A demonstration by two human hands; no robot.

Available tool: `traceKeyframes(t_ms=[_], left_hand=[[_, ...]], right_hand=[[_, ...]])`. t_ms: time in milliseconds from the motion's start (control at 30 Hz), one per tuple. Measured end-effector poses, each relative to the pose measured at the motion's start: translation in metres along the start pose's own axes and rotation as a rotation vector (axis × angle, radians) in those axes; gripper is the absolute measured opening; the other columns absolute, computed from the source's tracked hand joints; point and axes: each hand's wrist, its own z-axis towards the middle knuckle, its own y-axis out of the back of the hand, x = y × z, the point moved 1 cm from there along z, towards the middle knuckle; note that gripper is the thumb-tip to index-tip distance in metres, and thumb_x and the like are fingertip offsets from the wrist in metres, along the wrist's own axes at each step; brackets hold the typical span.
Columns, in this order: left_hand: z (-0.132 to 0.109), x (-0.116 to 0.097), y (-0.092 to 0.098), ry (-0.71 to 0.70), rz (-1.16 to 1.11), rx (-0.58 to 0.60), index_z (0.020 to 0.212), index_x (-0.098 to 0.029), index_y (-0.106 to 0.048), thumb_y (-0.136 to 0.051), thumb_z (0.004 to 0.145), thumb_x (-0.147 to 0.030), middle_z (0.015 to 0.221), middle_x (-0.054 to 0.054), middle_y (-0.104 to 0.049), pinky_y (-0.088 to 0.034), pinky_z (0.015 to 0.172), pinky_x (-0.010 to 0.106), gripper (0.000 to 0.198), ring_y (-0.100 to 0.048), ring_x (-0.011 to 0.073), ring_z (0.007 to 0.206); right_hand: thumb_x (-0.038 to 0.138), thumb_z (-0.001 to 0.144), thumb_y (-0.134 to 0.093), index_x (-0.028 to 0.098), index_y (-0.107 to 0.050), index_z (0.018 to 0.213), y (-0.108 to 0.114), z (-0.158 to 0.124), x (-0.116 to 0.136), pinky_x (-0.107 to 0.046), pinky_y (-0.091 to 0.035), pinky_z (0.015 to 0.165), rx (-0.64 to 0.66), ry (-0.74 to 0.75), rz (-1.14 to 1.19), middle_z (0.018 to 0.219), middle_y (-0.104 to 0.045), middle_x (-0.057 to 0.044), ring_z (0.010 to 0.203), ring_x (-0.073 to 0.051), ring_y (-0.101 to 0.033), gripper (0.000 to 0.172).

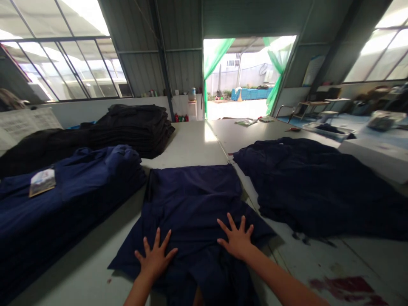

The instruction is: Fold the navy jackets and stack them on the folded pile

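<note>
A dark blue garment (194, 208) lies spread on the pale table (188, 142), its near end hanging toward me at the bottom of the view. Fingers spread wide, my left hand (155, 255) rests flat on the garment's left side. On its right side my right hand (236, 239) is also laid flat with the fingers apart. Neither hand grips the cloth. The exact kind of garment cannot be made out, since folds cover its near part.
Folded blue garments (73, 191) are stacked at the left, with a small packet (42, 182) on top. Behind them stands a black garment pile (137, 127). A loose navy heap (312, 187) covers the table's right side. Flat packets (246, 122) lie near the far edge.
</note>
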Motion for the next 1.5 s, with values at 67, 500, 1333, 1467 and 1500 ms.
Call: traceKeyframes(t_ms=[67, 500, 1333, 1467, 1500], left_hand=[[-0.001, 0.003, -0.010, 0.033, -0.025, 0.010, 0.131, -0.048, -0.020, -0.034, 0.074, -0.064, 0.149, -0.007, -0.001, -0.006, 0.093, 0.072, 0.061, 0.005, 0.0446, 0.130], [-0.034, -0.055, 0.023, -0.192, -0.465, 0.239, 0.120, -0.037, -0.049, -0.049, 0.072, -0.049, 0.147, -0.002, -0.018, -0.005, 0.100, 0.065, 0.050, 0.001, 0.0309, 0.135], [-0.019, -0.018, -0.020, 0.167, -0.978, -0.263, 0.108, -0.010, -0.046, -0.055, 0.057, -0.048, 0.104, 0.015, -0.064, -0.048, 0.084, 0.036, 0.065, -0.058, 0.0279, 0.101], [-0.027, -0.021, -0.012, 0.141, -1.026, -0.216, 0.106, -0.013, -0.047, -0.059, 0.055, -0.041, 0.102, 0.013, -0.065, -0.048, 0.081, 0.034, 0.060, -0.060, 0.0269, 0.097], [-0.028, -0.020, -0.006, 0.140, -1.007, -0.241, 0.105, -0.014, -0.047, -0.058, 0.056, -0.038, 0.101, 0.012, -0.065, -0.047, 0.082, 0.034, 0.057, -0.060, 0.0263, 0.096]], right_hand=[[0.062, 0.074, -0.042, 0.050, -0.012, 0.133, -0.014, 0.000, -0.007, -0.073, 0.003, 0.088, -0.007, 0.056, -0.004, 0.149, 0.005, 0.004, 0.125, -0.050, 0.012, 0.067], [0.021, 0.069, -0.042, 0.031, -0.025, 0.137, 0.042, -0.037, -0.020, -0.055, -0.007, 0.104, 0.215, 0.338, 0.177, 0.148, -0.013, 0.000, 0.134, -0.030, 0.000, 0.071], [0.031, 0.056, -0.067, 0.026, -0.020, 0.139, 0.019, -0.018, 0.026, -0.043, -0.034, 0.094, -0.215, 0.234, 0.137, 0.140, -0.032, -0.010, 0.121, -0.032, -0.035, 0.096], [0.008, 0.065, -0.049, 0.027, -0.026, 0.137, 0.007, -0.008, 0.016, -0.034, -0.040, 0.086, -0.225, 0.244, 0.117, 0.122, -0.053, -0.008, 0.105, -0.024, -0.051, 0.078], [0.005, 0.067, -0.043, 0.024, -0.027, 0.137, 0.010, -0.003, 0.009, -0.031, -0.041, 0.084, -0.224, 0.224, 0.156, 0.116, -0.057, -0.008, 0.102, -0.021, -0.053, 0.074]])
